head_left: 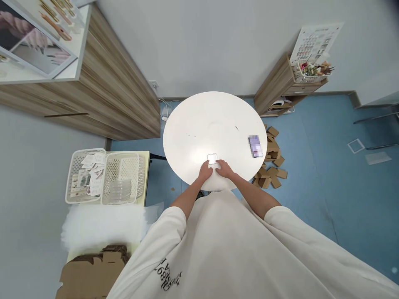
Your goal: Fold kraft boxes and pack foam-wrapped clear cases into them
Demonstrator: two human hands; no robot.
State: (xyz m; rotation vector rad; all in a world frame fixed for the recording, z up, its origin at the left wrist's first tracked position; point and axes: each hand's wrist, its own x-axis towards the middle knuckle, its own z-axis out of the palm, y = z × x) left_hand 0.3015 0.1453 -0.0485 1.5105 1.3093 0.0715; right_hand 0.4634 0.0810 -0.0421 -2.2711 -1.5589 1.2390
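Observation:
A small clear, squarish box (212, 158) lies near the front edge of a round white table (199, 124). My left hand (205, 171) grips its left side with curled fingers. My right hand (223, 167) holds its right side, fingers bent over the edge. Both hands rest on the tabletop close together. What is inside the box is too small to make out.
A purple phone-like object (255, 145) lies at the table's right. Small cardboard boxes (272, 164) litter the blue floor to the right. Two white baskets (106, 176) stand on a low yellow table at left, flat cardboard (90, 272) below. Wooden cabinets stand behind.

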